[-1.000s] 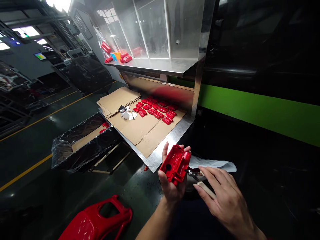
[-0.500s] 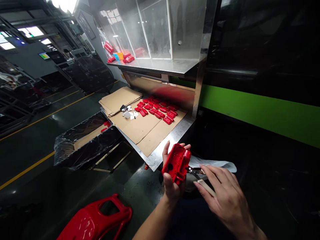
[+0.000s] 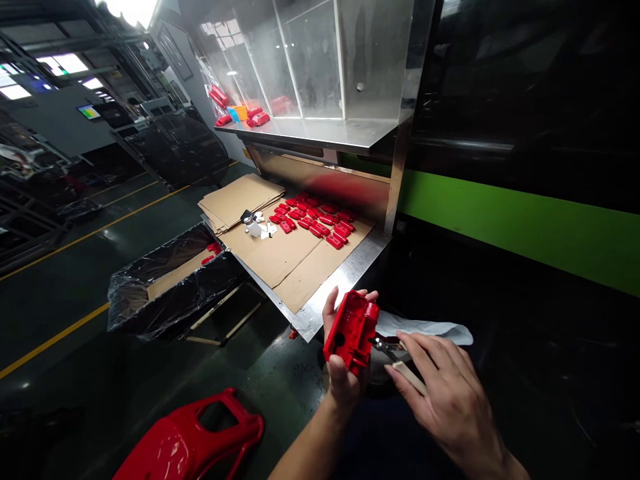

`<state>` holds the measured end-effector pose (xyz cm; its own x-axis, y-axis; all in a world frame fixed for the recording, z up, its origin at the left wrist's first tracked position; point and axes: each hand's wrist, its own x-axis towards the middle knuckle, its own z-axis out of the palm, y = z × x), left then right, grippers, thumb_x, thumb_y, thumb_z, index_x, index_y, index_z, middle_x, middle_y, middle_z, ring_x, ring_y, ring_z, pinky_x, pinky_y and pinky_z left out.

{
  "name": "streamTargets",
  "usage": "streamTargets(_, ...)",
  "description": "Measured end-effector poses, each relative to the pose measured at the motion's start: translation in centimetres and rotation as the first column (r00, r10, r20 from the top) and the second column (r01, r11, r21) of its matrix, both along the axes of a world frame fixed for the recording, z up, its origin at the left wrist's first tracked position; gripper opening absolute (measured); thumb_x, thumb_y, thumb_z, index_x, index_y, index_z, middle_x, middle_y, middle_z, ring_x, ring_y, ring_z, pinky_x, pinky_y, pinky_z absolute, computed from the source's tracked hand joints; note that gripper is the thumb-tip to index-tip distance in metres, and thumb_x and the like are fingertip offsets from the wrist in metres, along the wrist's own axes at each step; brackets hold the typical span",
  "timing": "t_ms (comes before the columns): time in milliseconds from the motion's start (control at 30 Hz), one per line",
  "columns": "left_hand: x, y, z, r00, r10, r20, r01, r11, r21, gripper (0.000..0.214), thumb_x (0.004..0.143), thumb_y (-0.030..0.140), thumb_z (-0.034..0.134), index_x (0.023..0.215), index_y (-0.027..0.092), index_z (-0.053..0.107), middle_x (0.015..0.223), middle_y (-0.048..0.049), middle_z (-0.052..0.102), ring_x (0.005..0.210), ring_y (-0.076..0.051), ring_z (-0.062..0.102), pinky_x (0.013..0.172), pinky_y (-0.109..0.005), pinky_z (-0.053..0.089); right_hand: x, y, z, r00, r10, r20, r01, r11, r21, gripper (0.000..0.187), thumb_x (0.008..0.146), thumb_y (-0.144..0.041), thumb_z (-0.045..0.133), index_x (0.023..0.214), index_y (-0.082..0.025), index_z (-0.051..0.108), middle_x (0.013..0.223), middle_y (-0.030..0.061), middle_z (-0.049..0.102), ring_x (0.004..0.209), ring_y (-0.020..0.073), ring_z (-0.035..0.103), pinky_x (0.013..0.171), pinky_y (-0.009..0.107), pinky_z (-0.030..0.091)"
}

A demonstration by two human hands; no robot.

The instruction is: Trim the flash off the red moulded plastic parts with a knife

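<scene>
My left hand (image 3: 341, 383) is wrapped round a red plastic housing (image 3: 351, 331), its hollow, ribbed inside turned up towards me. A dark round hole shows near its lower left side. In my right hand (image 3: 453, 393) is a pair of cutting pliers (image 3: 387, 347) with pale handles, held with the fingers round them. The jaws of the pliers reach the right edge of the housing; whether they grip anything there is too small to tell. Beyond the hands, several similar red parts (image 3: 320, 229) lie in rows on a cardboard-covered bench (image 3: 280, 263).
Stacked cardboard sheets (image 3: 240, 199) and small white and black items (image 3: 255, 229) lie on the bench. A steel shelf (image 3: 320, 132) overhangs it. Left stands a bin lined with black plastic (image 3: 175, 293). A large red moulded piece (image 3: 175, 443) is at lower left, and a pale bag (image 3: 425, 328) lies behind my right hand.
The housing has tilted slightly in my left hand. My right hand and the pliers have shifted a little left and stay against the housing's right edge.
</scene>
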<state>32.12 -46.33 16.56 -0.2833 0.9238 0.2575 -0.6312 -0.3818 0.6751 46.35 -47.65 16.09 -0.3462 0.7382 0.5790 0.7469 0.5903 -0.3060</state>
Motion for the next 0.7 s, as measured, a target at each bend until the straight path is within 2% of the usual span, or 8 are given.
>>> streamTargets(233,0.1,-0.5,0.0,0.996,0.004,0.090,0.002,0.998,-0.068,0.082,0.079,0.068,0.062,0.143,0.022,0.039,0.131,-0.0177,0.058,0.128,-0.043,0.049,0.114,-0.059,0.026,-0.4,-0.6,0.4,0.997,-0.010,0.081,0.012,0.999,-0.035,0.037,0.098,-0.036,0.053,0.120,-0.008,0.061,0.105,0.0115,0.061,0.096,0.0256,0.055,0.083,0.040,0.042)
streamTargets(367,0.1,-0.7,0.0,0.990,0.004,0.141,0.009,0.996,-0.092,0.077,0.080,0.068,0.059,0.139,0.021,0.044,0.126,-0.0178,0.062,0.125,-0.042,0.053,0.115,-0.059,0.025,-0.4,-0.6,0.1,0.999,0.007,0.049,-0.005,0.999,-0.052,0.029,0.098,-0.035,0.054,0.111,-0.011,0.063,0.089,0.0071,0.059,0.082,0.0209,0.053,0.074,0.036,0.041)
streamTargets(500,-0.1,-0.9,0.3,0.979,-0.004,0.205,0.032,0.990,-0.137,0.079,0.080,0.072,0.058,0.140,0.021,0.046,0.125,-0.0166,0.063,0.124,-0.041,0.054,0.116,-0.057,0.026,-0.5,-0.5,-0.8,0.997,0.038,-0.071,-0.043,0.996,-0.072,0.025,0.095,-0.035,0.060,0.108,-0.014,0.063,0.081,0.0035,0.055,0.077,0.0174,0.050,0.073,0.032,0.042)
streamTargets(633,-1.1,-1.1,1.2,0.945,-0.072,0.318,0.131,0.977,-0.168,0.082,0.079,0.076,0.056,0.143,0.025,0.044,0.127,-0.0134,0.063,0.128,-0.040,0.050,0.117,-0.057,0.025,-0.3,-1.0,-1.3,0.955,0.013,-0.297,-0.058,0.988,-0.145,0.026,0.095,-0.036,0.061,0.110,-0.015,0.060,0.096,0.0053,0.059,0.091,0.0173,0.055,0.083,0.030,0.045)
streamTargets(700,-1.6,-1.3,1.7,0.919,-0.108,0.380,0.197,0.959,-0.203,0.086,0.079,0.079,0.051,0.145,0.024,0.041,0.126,-0.0143,0.063,0.130,-0.041,0.049,0.117,-0.058,0.025,0.0,-1.2,-1.2,0.937,-0.028,-0.347,-0.043,0.980,-0.195,0.029,0.095,-0.039,0.058,0.115,-0.017,0.059,0.105,0.0058,0.060,0.100,0.0183,0.056,0.089,0.031,0.045)
